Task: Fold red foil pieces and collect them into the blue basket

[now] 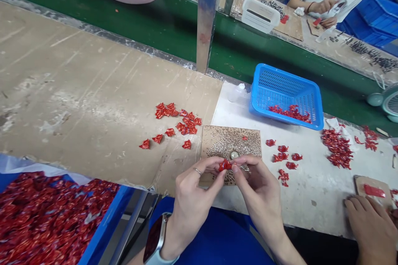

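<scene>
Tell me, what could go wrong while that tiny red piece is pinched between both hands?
1. The red piece is held only at the fingertips of the left hand and right hand. It might slip and land among the loose red pieces nearby, where it would be hard to tell apart.
2. Another person's hand rests close by on the right, so the two could bump.

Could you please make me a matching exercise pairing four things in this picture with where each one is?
Things
1. small crinkled red plastic piece
2. blue perforated plastic basket
3. white perforated plastic basket
4. dark-faced smartwatch

Places
A. on the far bench beyond the green belt
B. on the left wrist
C. pinched between left hand and right hand
D. on the white sheet

Pairs: 1-C, 2-D, 3-A, 4-B
</scene>
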Demonstrator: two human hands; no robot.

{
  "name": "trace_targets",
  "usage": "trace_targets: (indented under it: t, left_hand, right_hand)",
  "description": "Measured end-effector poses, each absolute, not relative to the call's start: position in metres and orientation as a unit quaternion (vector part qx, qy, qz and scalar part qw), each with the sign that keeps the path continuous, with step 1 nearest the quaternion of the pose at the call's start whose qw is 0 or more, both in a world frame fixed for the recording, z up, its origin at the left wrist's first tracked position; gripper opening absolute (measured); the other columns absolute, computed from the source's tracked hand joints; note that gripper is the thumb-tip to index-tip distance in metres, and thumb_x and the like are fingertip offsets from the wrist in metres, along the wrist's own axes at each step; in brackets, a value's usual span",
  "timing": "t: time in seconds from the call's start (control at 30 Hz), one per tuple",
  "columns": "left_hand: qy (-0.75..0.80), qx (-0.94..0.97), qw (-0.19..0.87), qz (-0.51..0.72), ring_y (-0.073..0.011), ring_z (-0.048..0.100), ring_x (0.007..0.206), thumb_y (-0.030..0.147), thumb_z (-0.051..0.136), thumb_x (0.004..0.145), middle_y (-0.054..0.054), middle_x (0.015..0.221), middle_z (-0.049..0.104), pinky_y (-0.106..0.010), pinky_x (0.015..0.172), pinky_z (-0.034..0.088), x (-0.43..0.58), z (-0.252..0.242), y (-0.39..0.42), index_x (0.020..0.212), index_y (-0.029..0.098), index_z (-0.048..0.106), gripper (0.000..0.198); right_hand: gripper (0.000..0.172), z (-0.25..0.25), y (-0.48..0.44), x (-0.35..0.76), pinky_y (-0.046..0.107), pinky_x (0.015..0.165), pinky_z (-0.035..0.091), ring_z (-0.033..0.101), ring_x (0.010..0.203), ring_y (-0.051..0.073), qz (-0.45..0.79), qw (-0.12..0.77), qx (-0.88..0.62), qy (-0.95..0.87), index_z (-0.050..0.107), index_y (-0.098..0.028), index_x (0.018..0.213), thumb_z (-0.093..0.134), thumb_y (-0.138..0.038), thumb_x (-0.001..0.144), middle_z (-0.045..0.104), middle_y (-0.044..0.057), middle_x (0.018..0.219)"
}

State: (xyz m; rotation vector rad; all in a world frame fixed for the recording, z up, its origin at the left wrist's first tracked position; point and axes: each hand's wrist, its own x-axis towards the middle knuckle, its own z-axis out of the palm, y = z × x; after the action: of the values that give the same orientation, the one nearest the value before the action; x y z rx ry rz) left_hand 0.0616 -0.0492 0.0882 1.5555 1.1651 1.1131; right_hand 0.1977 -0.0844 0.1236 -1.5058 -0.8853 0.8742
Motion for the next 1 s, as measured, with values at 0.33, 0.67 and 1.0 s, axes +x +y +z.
trace_targets:
  t: [0.33,0.67,1.0]
  left_hand:
    - [0.434,0.654,0.414,0.461,-0.0093,0.078,0.085,0.009,0.075,0.091,0.005,0.099,0.082,-0.019,0.087,0.065,0.063,0.095,-0.049,0.113,0.027,0.073,0.029]
    - [0.407,0.687,0.430,0.421,-0.0142,0.080,0.083,0.016,0.071,0.095,0.001,0.096,0.082,-0.024,0.080,0.068,0.070,0.074,-0.045,0.116,0.025,0.072,0.023]
    - [0.469,0.668,0.428,0.390,-0.0155,0.079,0.078,0.021,0.065,0.097,-0.002,0.092,0.082,-0.027,0.075,0.067,0.043,0.060,-0.039,0.105,0.024,0.074,0.013]
  right_hand:
    - [0.003,0.126,-0.085,0.203,0.025,0.078,0.066,0.076,0.089,0.017,0.406,0.558,-0.632,-0.354,0.078,-0.027,0.096,0.080,-0.030,0.096,0.077,0.002,0.095]
    - [0.025,0.105,-0.087,0.218,0.027,0.059,0.060,0.072,0.069,0.018,0.401,0.507,-0.668,-0.368,0.072,-0.026,0.101,0.080,-0.049,0.093,0.071,0.000,0.080]
    - [0.041,0.071,-0.127,0.325,0.037,0.064,0.062,0.078,0.080,0.028,0.207,0.429,-0.824,-0.307,0.071,-0.021,0.086,0.082,-0.060,0.077,0.079,0.010,0.087]
